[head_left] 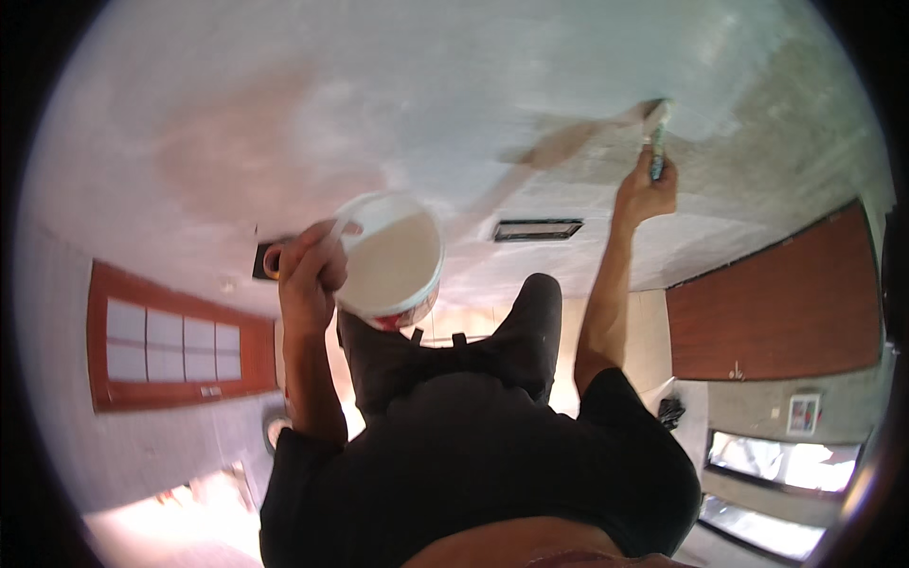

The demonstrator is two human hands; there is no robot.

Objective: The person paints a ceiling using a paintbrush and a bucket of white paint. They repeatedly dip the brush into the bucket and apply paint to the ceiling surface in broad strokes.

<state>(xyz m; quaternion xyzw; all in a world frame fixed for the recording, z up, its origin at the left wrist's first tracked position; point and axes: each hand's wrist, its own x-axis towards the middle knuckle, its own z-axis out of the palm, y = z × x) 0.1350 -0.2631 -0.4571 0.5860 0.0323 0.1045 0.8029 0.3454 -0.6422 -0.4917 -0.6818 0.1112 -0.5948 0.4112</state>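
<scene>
My left hand (315,268) grips the rim and handle side of a white plastic bucket (377,220). Pale off-white paint (396,263) covers the inside of the bucket, which is tilted toward me. Farther up and to the right, my right hand (649,192) is closed around the handle of a paintbrush (658,142). The brush's bristles point up at the wall (426,104) and appear to touch it. Whitish paint coats much of that wall, while darker, brownish-grey patches show around the brush. A shadow of my arm and brush falls across the surface.
A narrow dark-framed slot (538,230) sits low in the wall between my arms. Beside my left hand is a dark square fitting (265,262). A paned red-brown door (185,336) stands left, a plain brown door (776,303) right. A black bundle (670,411) lies behind me.
</scene>
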